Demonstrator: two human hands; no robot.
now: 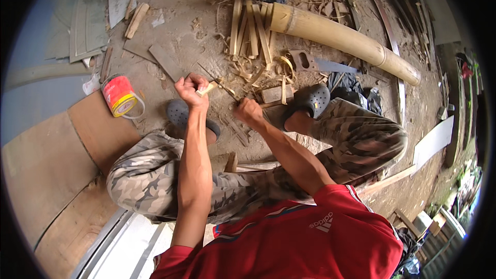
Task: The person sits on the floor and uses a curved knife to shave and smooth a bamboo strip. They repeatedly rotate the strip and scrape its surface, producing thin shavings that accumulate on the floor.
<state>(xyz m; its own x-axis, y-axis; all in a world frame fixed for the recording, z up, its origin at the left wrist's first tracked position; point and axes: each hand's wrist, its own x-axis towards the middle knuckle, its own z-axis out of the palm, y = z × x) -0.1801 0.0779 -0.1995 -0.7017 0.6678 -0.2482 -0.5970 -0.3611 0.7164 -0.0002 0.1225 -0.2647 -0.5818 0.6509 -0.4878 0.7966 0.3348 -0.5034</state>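
My left hand (189, 89) is closed on a small pale piece of bamboo (206, 89), held above the ground between my feet. My right hand (249, 111) is closed on the handle of a thin dark blade (227, 93) whose tip reaches toward the bamboo piece. Both forearms stretch forward over my knees in camouflage trousers. I squat in dark clogs (314, 98). A small wooden block (273, 94) lies just past my right hand.
Split bamboo strips (251, 30) and shavings lie ahead, beside a thick bamboo pole (345, 37). A handsaw (316, 64) rests by the pole. A red and yellow tin (120, 96) lies on its side at left. Boards and planks lie at left and right.
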